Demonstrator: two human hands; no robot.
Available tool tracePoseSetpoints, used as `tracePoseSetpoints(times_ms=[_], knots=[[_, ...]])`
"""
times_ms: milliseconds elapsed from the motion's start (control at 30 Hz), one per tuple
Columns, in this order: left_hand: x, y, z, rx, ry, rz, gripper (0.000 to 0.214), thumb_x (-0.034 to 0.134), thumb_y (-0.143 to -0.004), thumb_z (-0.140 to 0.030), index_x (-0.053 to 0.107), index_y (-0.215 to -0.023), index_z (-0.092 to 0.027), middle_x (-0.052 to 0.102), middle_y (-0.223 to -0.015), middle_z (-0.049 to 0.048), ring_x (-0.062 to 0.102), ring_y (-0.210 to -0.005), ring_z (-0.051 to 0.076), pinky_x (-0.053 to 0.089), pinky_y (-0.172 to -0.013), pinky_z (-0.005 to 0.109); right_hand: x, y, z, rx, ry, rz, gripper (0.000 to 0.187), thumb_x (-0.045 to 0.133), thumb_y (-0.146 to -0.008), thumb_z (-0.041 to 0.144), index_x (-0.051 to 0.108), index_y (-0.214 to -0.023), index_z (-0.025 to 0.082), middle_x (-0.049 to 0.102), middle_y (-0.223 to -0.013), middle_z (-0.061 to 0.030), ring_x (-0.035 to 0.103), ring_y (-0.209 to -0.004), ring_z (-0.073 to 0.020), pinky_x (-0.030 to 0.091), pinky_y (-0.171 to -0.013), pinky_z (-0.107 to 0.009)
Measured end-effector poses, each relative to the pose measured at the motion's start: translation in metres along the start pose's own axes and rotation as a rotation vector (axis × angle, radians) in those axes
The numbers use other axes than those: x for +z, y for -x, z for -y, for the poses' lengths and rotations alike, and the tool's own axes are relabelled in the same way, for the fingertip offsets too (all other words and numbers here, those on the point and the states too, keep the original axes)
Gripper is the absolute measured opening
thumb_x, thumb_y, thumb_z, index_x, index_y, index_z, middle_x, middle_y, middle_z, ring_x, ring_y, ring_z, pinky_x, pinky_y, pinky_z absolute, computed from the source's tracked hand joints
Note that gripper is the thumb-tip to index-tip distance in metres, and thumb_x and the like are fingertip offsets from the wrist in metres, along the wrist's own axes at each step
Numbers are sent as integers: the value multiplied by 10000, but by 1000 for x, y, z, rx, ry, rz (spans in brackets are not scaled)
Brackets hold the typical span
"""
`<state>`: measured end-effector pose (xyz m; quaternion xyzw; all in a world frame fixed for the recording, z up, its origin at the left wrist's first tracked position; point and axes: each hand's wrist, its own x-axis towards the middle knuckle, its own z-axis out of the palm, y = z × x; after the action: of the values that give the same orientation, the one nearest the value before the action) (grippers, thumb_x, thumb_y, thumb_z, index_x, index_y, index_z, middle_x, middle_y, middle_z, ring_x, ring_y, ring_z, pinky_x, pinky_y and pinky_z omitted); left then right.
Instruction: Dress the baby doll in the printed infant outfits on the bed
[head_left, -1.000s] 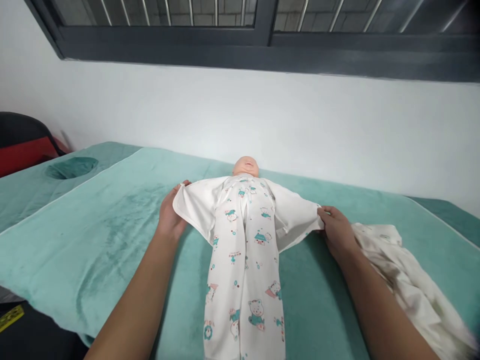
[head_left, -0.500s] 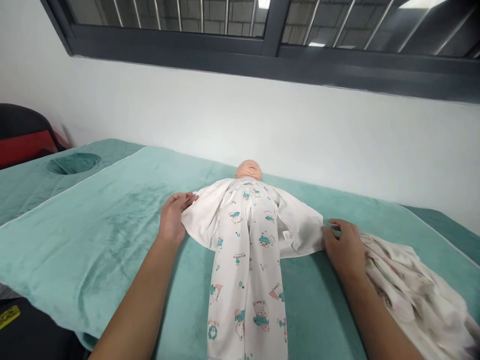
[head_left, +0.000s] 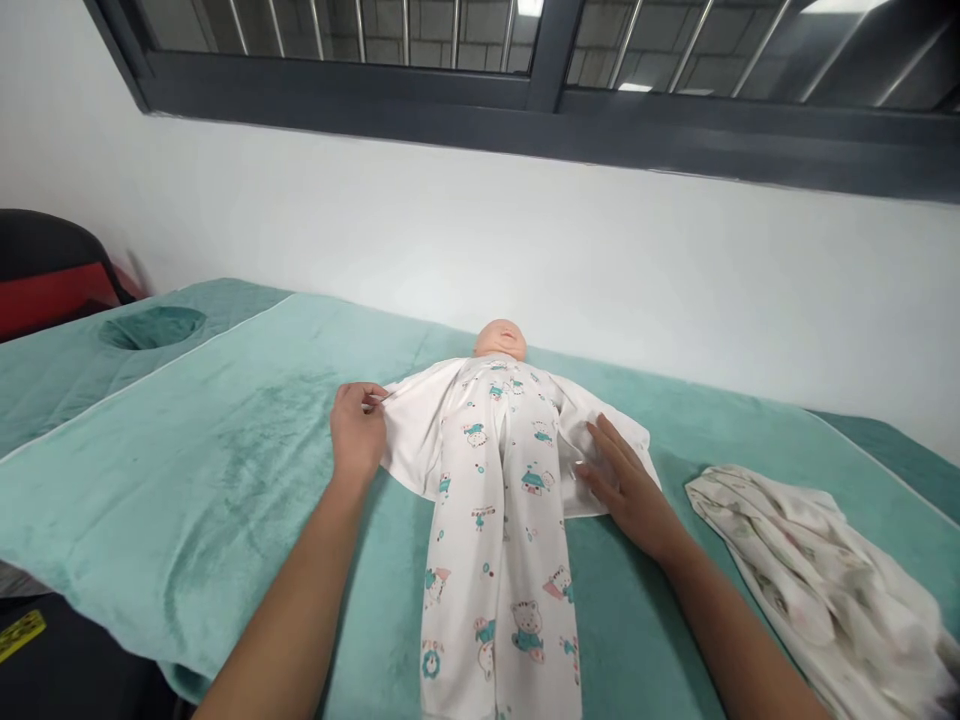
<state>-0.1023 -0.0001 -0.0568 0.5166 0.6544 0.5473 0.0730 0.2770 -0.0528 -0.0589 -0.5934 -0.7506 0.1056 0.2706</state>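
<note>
Pinching the left flap (head_left: 412,428) of the white printed garment (head_left: 534,545) by its edge with the left hand (head_left: 358,432). Holding the right hand (head_left: 622,490) over the other flap (head_left: 576,402), fingers loosely spread, aiming up-left; can't tell about contact there. See the garment mid-bed, running lengthwise from one doll's head (head_left: 501,339) near the wall (head_left: 420,230) straight toward the viewer. Counting one garment, two flaps, plus one crumpled cloth (head_left: 814,570) off right on the green cover (head_left: 247,430).
</note>
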Motion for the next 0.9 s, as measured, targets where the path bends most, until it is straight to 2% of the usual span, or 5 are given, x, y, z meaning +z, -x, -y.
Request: tracePoseSetpoints(times_ms=[167, 333, 500, 733, 900], knots=[[3, -3, -22, 158, -350, 31, 370, 413, -712, 32, 664, -882, -178, 611, -997, 96, 565, -974, 254, 461, -860, 380, 0, 0, -1, 13, -20, -36, 624, 467, -934, 556, 346, -1494, 309, 245, -1598, -32, 243, -1467, -262, 249, -1207, -473], [46, -11, -65, 339, -428, 244, 298, 451, -921, -236, 609, -1166, -176, 608, -1248, 101, 527, -1160, 264, 421, -967, 388, 6, -4, -2, -102, 94, -84, 573, 441, -961, 495, 340, -1494, 312, 280, -1585, -27, 269, -1458, -249, 273, -1198, -461], [80, -34, -59, 271, -588, 463, 365, 332, -974, -316, 615, -1158, -178, 678, -1139, 110, 611, -1084, 264, 430, -947, 408, 10, -7, -4, -167, 290, 51, 637, 390, -982, 498, 214, -1550, 270, 183, -1615, -50, 167, -1489, -261, 251, -1194, -497], [63, -60, -39, 116, -633, 497, 351, 355, -911, -260, 685, -977, -162, 716, -948, 154, 683, -918, 305, 491, -753, 381, 10, -9, -2, -106, 271, 121, 643, 384, -976, 531, 231, -1546, 275, 168, -1617, -47, 163, -1490, -256, 225, -1198, -504], [54, -59, -32, 21, -586, 480, 375, 356, -900, -329, 702, -997, -222, 727, -1004, 116, 678, -956, 301, 497, -729, 366, 4, -8, -1, 35, -52, -8, 543, 495, -922, 536, 475, -1393, 266, 405, -1518, -72, 379, -1396, -270, 304, -1167, -484]])
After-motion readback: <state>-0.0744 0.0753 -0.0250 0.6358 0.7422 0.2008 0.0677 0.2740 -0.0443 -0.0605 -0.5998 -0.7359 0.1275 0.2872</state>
